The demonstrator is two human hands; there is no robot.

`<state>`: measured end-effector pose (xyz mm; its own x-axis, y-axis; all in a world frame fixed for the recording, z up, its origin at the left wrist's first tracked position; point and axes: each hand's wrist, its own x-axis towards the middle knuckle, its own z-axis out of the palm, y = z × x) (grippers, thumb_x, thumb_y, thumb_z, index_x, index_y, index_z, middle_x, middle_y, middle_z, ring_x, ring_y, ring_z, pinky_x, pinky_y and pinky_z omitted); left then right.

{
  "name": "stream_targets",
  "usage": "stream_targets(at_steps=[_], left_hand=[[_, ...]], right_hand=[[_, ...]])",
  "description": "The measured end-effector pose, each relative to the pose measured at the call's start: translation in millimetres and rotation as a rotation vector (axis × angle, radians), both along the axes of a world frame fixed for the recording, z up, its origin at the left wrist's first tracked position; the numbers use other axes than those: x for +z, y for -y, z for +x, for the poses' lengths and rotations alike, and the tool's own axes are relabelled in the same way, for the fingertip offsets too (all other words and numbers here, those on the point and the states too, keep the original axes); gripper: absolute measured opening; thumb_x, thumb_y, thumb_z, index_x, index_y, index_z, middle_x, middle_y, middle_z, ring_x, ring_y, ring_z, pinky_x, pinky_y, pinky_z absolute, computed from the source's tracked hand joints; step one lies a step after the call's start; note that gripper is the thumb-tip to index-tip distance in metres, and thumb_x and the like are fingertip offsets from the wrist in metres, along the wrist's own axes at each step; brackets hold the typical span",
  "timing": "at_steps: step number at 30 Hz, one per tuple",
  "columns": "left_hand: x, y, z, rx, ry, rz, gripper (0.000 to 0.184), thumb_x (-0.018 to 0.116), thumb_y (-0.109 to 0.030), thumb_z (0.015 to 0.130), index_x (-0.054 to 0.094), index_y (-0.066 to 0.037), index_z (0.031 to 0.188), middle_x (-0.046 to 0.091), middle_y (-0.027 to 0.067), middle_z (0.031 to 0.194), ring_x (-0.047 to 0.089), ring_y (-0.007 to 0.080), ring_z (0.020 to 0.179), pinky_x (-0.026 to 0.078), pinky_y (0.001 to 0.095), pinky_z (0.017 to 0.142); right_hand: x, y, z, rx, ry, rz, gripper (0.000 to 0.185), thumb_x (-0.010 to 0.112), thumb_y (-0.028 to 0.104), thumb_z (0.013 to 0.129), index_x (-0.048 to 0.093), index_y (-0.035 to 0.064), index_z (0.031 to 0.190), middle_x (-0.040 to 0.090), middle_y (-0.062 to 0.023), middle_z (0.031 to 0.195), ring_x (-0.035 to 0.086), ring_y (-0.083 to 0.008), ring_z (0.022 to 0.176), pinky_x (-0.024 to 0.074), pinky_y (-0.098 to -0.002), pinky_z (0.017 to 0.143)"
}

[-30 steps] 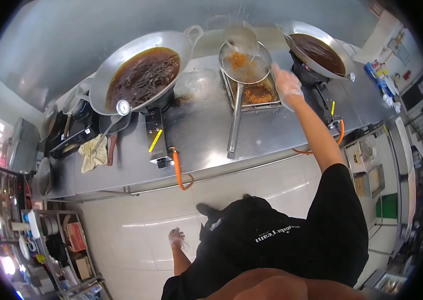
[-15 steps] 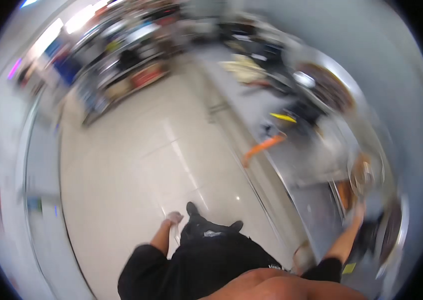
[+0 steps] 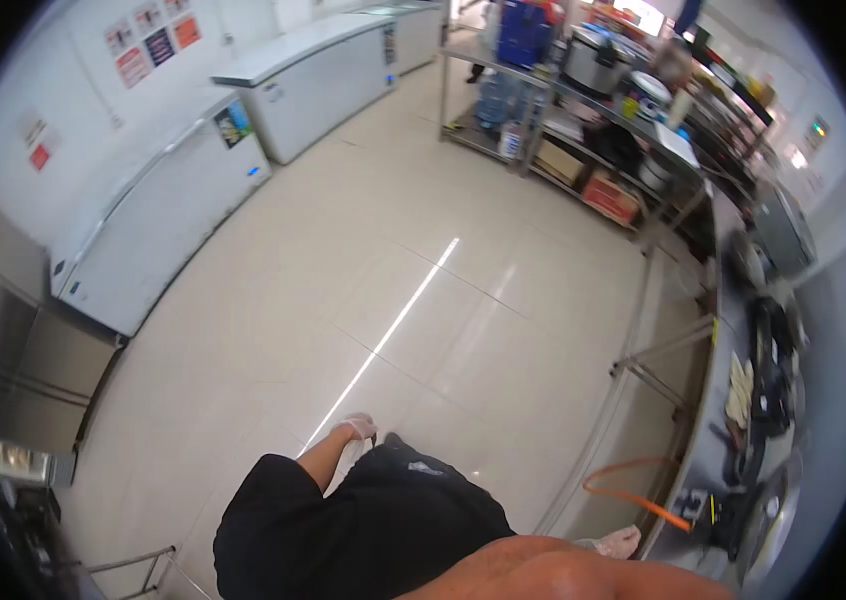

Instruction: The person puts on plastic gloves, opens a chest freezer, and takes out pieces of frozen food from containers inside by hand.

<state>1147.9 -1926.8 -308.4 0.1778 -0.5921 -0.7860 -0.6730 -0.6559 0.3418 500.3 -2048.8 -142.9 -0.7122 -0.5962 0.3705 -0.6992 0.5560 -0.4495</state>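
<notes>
My left hand (image 3: 355, 427), in a clear plastic glove, hangs low in front of my black clothing, above the tiled floor. Its fingers are curled, with a small dark bit at them; what they hold is too small to make out. My right hand (image 3: 618, 543), also in a clear glove, is by the front edge of the steel counter (image 3: 658, 540). Its fingers look loosely stretched, and I see nothing in them. Close to it, an orange hose or strap (image 3: 633, 495) loops out past the counter edge.
On the counter lie dark equipment (image 3: 771, 370), a pale cloth (image 3: 740, 390) and a round metal lid or pan (image 3: 773, 530). White chest freezers (image 3: 168, 215) line the left wall. Steel shelving (image 3: 583, 160) with a large pot (image 3: 595, 62) stands ahead. A metal rack (image 3: 148, 570) is at lower left.
My view has swung left, bringing the freezers and shelving into sight. My right hand has come back from over the counter to its front edge. My left hand stays low by my body.
</notes>
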Motion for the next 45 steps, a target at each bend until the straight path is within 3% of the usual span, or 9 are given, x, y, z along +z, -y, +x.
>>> stream_targets(at_steps=[6, 17, 22, 25, 26, 34, 38, 40, 45], left_hand=[[-46.6, 1.1, 160.2, 0.252, 0.082, -0.285, 0.043, 0.058, -0.041, 0.086, 0.068, -0.003, 0.105, 0.071, 0.0147, 0.080, 0.067, 0.0297, 0.072, 0.053, 0.0406, 0.069], [-26.3, 22.0, 350.9, 1.138, 0.070, -0.260, 0.081, 0.075, -0.044, 0.076, 0.044, -0.002, 0.137, 0.066, 0.0187, 0.112, 0.063, 0.0313, 0.104, 0.049, 0.0418, 0.092], [15.9, 37.0, 422.2, 1.491, 0.072, -0.313, 0.113, 0.086, -0.042, 0.066, 0.023, 0.001, 0.148, 0.055, 0.0217, 0.126, 0.052, 0.0286, 0.120, 0.043, 0.0372, 0.101], [-40.0, 29.0, 452.1, 1.576, 0.127, -0.350, 0.126, 0.087, -0.047, 0.063, 0.011, 0.001, 0.151, 0.040, 0.0244, 0.144, 0.040, 0.0330, 0.134, 0.038, 0.0370, 0.108], [-37.5, 37.2, 461.7, 1.688, 0.037, -0.334, 0.128, 0.087, -0.047, 0.063, 0.008, 0.001, 0.151, 0.036, 0.0242, 0.147, 0.038, 0.0329, 0.135, 0.037, 0.0371, 0.109], [-1.3, 146.7, 769.2, 2.536, -0.161, -0.348, 0.115, 0.063, -0.072, 0.074, 0.002, -0.018, 0.156, 0.028, 0.0134, 0.155, 0.015, 0.0282, 0.146, 0.016, 0.0695, 0.107], [30.6, 258.9, 1022.6, 1.796, -0.503, -1.074, 0.086, 0.046, -0.066, 0.090, 0.032, -0.005, 0.149, 0.031, 0.0104, 0.155, 0.024, 0.0256, 0.143, 0.016, 0.0461, 0.116], [85.2, 344.7, 1118.7, 1.635, 0.050, -0.929, 0.089, 0.043, -0.063, 0.093, 0.012, -0.007, 0.154, 0.002, 0.0204, 0.160, 0.008, 0.0276, 0.148, 0.011, 0.0403, 0.119], [143.4, 498.6, 1270.5, 1.216, -0.038, -1.239, 0.110, 0.047, -0.080, 0.078, -0.001, -0.019, 0.155, 0.001, 0.0129, 0.161, 0.010, 0.0369, 0.146, 0.015, 0.0554, 0.114]], right_hand=[[-169.9, 137.5, 7.4, 0.492, 1.154, 0.884, 0.024, 0.052, 0.020, 0.096, 0.059, 0.0016, 0.109, 0.067, -0.0150, 0.097, 0.062, -0.0308, 0.083, 0.0509, -0.0426, 0.072], [-276.8, 463.6, 388.2, 0.082, 1.141, 0.786, 0.038, 0.052, 0.030, 0.096, 0.047, 0.0084, 0.127, 0.060, -0.0183, 0.102, 0.062, -0.0314, 0.080, 0.0503, -0.0484, 0.058], [-379.3, 591.1, 824.4, 1.279, 0.847, 0.898, 0.024, 0.056, 0.026, 0.092, 0.060, 0.0035, 0.100, 0.058, -0.0071, 0.066, 0.053, -0.0191, 0.050, 0.0459, -0.0376, 0.047], [-280.1, 566.5, 1124.5, 2.256, 0.035, 0.131, 0.033, 0.053, 0.031, 0.093, 0.065, 0.0034, 0.106, 0.067, -0.0155, 0.094, 0.065, -0.0328, 0.086, 0.0511, -0.0448, 0.074], [-152.1, 521.2, 1220.1, 2.179, -0.295, 0.809, 0.039, 0.051, 0.034, 0.093, 0.064, 0.0030, 0.114, 0.067, -0.0178, 0.106, 0.062, -0.0353, 0.102, 0.0480, -0.0439, 0.090], [-5.5, 363.9, 1511.3, 2.689, -0.066, 1.109, 0.051, 0.060, 0.044, 0.089, 0.056, 0.0082, 0.125, 0.062, -0.0185, 0.117, 0.057, -0.0332, 0.115, 0.0440, -0.0411, 0.099], [42.1, 336.7, 1581.2, 2.739, -0.103, 0.594, 0.053, 0.059, 0.048, 0.088, 0.057, 0.0064, 0.121, 0.061, -0.0187, 0.118, 0.056, -0.0360, 0.114, 0.0425, -0.0460, 0.099], [49.8, 350.8, 1639.6, 2.606, -0.164, 0.583, 0.047, 0.056, 0.045, 0.091, 0.059, 0.0063, 0.117, 0.064, -0.0181, 0.113, 0.060, -0.0380, 0.105, 0.0458, -0.0471, 0.093], [78.5, 451.0, 1772.6, 2.568, -0.065, 0.526, 0.027, 0.049, 0.027, 0.096, 0.065, 0.0078, 0.106, 0.068, -0.0161, 0.101, 0.065, -0.0400, 0.082, 0.0504, -0.0484, 0.076]])
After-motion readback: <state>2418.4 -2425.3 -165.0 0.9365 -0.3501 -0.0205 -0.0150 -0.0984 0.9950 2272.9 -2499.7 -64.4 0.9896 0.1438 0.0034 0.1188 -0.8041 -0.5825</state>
